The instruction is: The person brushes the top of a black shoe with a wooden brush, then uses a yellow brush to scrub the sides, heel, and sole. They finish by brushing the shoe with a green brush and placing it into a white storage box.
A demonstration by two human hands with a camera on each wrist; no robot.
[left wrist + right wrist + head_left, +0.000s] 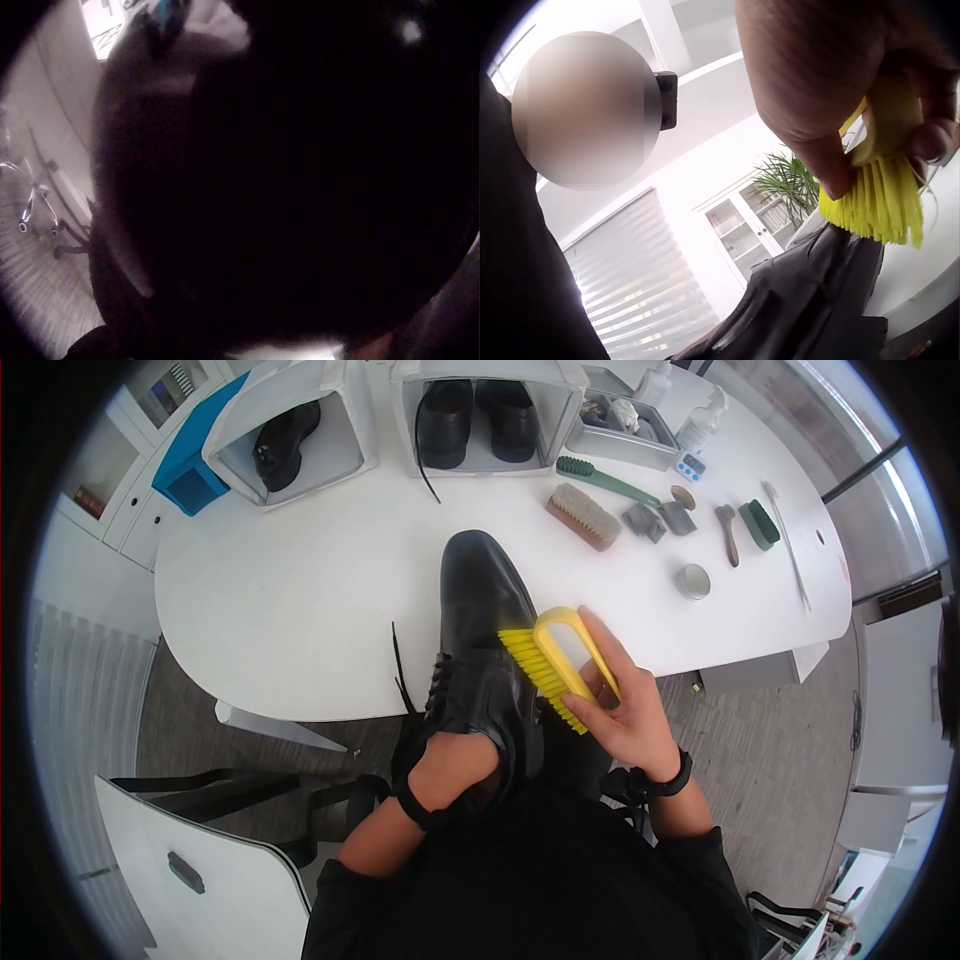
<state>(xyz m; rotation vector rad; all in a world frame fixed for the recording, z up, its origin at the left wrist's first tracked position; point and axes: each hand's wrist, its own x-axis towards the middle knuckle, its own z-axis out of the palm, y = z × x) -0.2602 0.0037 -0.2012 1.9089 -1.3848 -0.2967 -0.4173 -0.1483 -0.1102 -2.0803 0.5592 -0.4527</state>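
A black leather lace-up shoe (483, 595) points away from me, its toe over the table's near edge. My left hand (456, 760) is pushed into the shoe's opening, so its fingers are hidden inside. In the left wrist view the dark shoe (285, 187) fills most of the frame. My right hand (632, 710) grips a brush (568, 645) with a yellow looped handle and yellow bristles. The bristle tips lie right at the shoe's right side, near the laces. In the right wrist view, thumb and fingers wrap the handle above the bristles (877, 202).
Boxes at the back hold black shoes (445, 425). On the right of the white table (300, 590) lie a wooden brush (583, 516), a green brush (610, 482), a small round tin (692, 581) and several other tools. A metal tray (640, 450) and pump bottle (703, 420) stand behind them.
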